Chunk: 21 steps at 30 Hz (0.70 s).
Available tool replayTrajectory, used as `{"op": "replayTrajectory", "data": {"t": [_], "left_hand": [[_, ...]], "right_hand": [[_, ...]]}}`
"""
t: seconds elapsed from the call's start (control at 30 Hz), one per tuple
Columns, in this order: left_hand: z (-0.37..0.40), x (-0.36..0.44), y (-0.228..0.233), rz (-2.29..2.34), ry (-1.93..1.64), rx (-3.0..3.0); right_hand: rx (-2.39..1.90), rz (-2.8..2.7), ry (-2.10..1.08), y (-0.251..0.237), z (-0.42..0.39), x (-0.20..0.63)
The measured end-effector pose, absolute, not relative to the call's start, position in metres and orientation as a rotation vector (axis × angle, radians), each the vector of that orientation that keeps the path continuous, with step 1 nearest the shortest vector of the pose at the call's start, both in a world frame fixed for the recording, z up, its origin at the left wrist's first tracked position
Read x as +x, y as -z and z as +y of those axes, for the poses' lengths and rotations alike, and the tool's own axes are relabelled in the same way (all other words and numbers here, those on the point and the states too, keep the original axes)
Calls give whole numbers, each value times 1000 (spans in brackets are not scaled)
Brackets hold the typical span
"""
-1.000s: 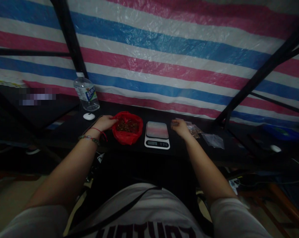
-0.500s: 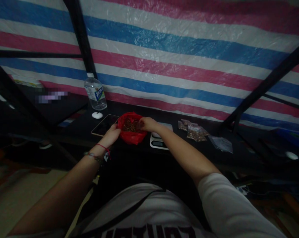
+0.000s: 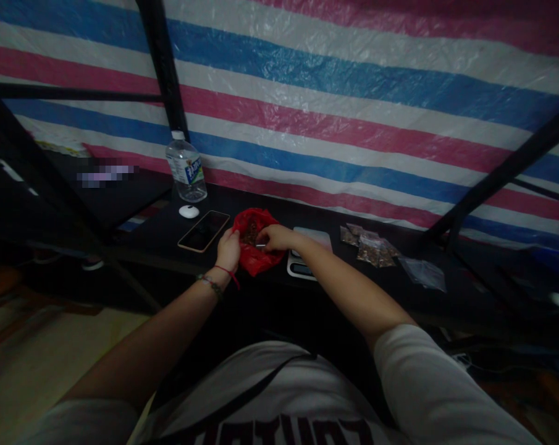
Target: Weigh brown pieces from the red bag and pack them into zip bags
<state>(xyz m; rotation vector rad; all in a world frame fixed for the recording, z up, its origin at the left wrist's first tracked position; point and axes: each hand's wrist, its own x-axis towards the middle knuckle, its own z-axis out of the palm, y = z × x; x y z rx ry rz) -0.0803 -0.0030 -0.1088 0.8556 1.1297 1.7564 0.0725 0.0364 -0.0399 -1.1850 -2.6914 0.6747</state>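
A red plastic bag [image 3: 256, 259] with small brown pieces inside sits on the dark table [image 3: 168, 232]. My left hand [image 3: 228, 248] grips the bag's left edge. My right hand [image 3: 273, 237] reaches into the bag's open top with its fingers bent among the pieces; whether it holds any is hidden. A white kitchen scale [image 3: 307, 262] lies just right of the bag, partly covered by my right forearm. Several small filled packets [image 3: 369, 247] lie right of the scale.
A smartphone [image 3: 204, 230], a white mouse-like object [image 3: 189, 211] and a water bottle [image 3: 186, 168] stand left of the bag. Empty clear packets [image 3: 422, 272] lie at right. Black frame bars [image 3: 161, 68] and a striped tarp [image 3: 335, 93] stand behind the table.
My right hand has come from the packets at right, across the scale, into the red bag. My left hand has stayed on the bag's edge. The view has shifted left.
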Motion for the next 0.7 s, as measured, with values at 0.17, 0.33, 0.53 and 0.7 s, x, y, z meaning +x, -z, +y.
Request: {"op": "replayTrajectory", "data": {"t": [0.17, 0.33, 0.53, 0.7], "left_hand": [[2, -74, 99, 1031, -1888, 714], [9, -71, 97, 985, -1950, 608], [2, -69, 96, 875, -1937, 621], [-6, -66, 94, 909, -1897, 628]], "right_hand": [[-1188, -2514, -783, 48, 34, 76], [-1159, -2341, -969, 47, 28, 81], [-1214, -2370, -913, 55, 27, 71], [-1200, -2197, -951, 70, 32, 61]]}}
